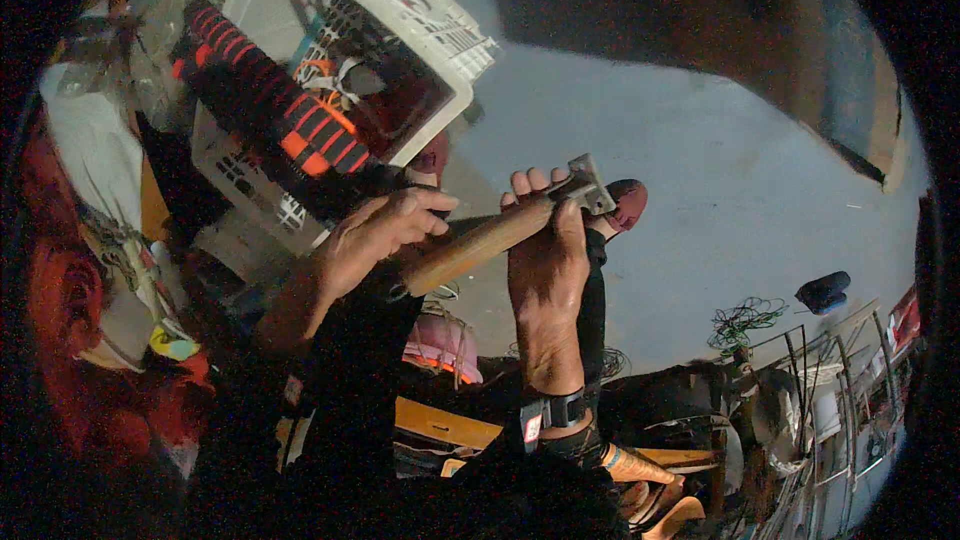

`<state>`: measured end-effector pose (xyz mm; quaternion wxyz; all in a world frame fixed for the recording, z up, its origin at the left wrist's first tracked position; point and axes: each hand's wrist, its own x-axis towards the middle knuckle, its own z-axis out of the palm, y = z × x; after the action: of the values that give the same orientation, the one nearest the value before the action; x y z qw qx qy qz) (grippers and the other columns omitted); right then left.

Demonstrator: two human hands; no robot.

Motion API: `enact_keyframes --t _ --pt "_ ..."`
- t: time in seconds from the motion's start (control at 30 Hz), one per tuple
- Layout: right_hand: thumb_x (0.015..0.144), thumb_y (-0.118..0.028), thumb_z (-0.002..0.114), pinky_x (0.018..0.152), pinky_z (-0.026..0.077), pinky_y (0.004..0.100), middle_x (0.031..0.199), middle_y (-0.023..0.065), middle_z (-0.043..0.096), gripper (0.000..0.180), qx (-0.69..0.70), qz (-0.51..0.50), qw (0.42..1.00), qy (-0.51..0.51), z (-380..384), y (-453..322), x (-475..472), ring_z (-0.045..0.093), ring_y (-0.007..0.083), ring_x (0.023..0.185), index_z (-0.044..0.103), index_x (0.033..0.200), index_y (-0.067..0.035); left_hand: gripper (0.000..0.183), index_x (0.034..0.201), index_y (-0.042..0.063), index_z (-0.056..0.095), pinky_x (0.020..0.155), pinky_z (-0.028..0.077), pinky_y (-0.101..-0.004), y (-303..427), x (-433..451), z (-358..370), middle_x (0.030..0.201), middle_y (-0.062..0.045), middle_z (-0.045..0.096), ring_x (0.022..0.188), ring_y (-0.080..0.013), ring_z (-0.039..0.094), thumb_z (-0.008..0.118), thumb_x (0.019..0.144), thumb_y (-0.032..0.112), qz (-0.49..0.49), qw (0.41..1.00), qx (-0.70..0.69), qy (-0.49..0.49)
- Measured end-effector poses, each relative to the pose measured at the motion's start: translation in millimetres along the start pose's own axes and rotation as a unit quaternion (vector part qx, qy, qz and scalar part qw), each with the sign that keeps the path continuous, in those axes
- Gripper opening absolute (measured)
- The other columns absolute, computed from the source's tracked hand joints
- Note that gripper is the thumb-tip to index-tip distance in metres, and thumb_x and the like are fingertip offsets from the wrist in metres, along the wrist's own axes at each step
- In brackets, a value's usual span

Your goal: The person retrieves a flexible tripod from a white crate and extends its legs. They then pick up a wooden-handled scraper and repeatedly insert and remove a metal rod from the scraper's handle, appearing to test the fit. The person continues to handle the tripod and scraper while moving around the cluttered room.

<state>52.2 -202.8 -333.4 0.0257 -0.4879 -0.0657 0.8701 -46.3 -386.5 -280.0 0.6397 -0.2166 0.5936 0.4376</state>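
My right hand [546,255], with a dark band on its wrist, grips a wooden-handled tool [480,244] close to its metal head [589,184]. The head has a flat plate with holes, and the handle slants down to the left. My left hand [386,229] is apart from the handle, beside a white plastic basket [442,97]. Its fingers are bent over a dark area, and whether they pinch anything is unclear. Along the basket lies a black and red-orange striped and checked item [322,131]. Orange and white strips [337,90] show inside the basket.
A foot in maroon footwear [628,204] rests on the grey floor [690,165] beyond the tool head. Tangled wire [742,322], a dark shoe-like object [823,292] and a metal rack [844,382] are at the right. Plastic bags [97,142] stand at the left.
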Motion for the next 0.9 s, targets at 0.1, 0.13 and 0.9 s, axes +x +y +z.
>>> enact_keyframes --t 0.1,0.13,0.9 --pt "0.097 -0.028 0.059 0.101 0.043 0.0426 0.123 0.0122 0.055 0.041 -0.010 -0.014 1.000 0.009 -3.3 -0.7 -1.1 0.053 0.0282 0.118 0.046 0.129 -0.006 0.039 0.126 0.006 0.060 0.097 0.042 -0.0312 -3.6 6.0 1.3 0.123 -0.005 0.061 0.109 -0.0156 0.055 0.045 0.098 0.028 0.043 0.999 0.029 -0.008" --pt "0.097 -0.027 0.058 0.101 0.043 0.0427 0.123 0.0123 0.055 0.040 -0.003 -0.015 1.000 0.007 -4.3 -0.8 -1.0 0.053 0.0284 0.119 0.046 0.129 -0.006 0.039 0.127 0.006 0.060 0.097 0.042 -0.0316 -4.0 7.6 1.3 0.123 -0.006 0.061 0.109 -0.0162 0.055 0.044 0.099 0.029 0.056 0.997 0.045 -0.017" --pt "0.099 -0.029 0.054 0.105 0.039 0.0452 0.130 0.0123 0.056 0.043 -0.013 0.004 1.000 -0.004 4.0 -2.8 -2.4 0.050 0.0292 0.125 0.043 0.136 -0.009 0.052 0.135 0.000 0.049 0.066 0.050 -0.0291 -15.1 10.7 22.4 0.099 -0.008 0.066 0.075 -0.0121 0.059 0.064 0.093 0.026 0.035 0.998 0.041 -0.034"
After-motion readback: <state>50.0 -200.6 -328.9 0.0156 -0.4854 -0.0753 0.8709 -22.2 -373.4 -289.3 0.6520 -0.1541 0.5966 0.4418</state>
